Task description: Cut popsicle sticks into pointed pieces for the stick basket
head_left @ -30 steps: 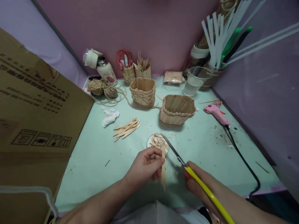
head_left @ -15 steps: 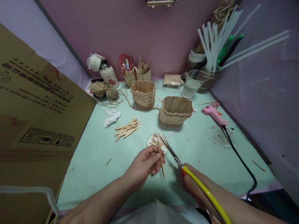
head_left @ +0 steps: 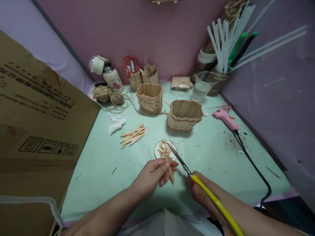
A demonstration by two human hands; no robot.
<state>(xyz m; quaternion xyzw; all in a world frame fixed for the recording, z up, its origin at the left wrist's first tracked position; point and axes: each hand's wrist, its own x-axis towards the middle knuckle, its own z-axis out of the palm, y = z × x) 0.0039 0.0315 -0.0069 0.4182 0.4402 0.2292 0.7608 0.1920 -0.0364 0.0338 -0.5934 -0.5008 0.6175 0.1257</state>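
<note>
Between the thumb and fingers of my left hand [head_left: 157, 172] is a flat wooden stick [head_left: 171, 174], its upper end over a small white dish [head_left: 157, 153]. Cut wood scraps [head_left: 164, 147] lie in that dish. My right hand [head_left: 203, 193] grips yellow-handled scissors [head_left: 209, 193]; their blades point up and left, tips above the dish's right side and just right of the stick. A pile of pointed wooden sticks [head_left: 134, 135] lies to the left. Farther back stand two stick-walled baskets, a left basket [head_left: 149, 101] and a right basket [head_left: 183, 121].
A pink glue gun [head_left: 226, 119] lies at right, its black cord running to the front edge. Twine balls [head_left: 102, 94], a bottle [head_left: 113, 78] and a crumpled tissue [head_left: 116, 123] are at left. A plastic cup [head_left: 203, 88] stands back right. A cardboard box [head_left: 41, 131] walls the left side.
The stick in my left hand has turned, so its broad face shows instead of its narrow edge. My left fingers have shifted slightly. The scissors are nearly where they were.
</note>
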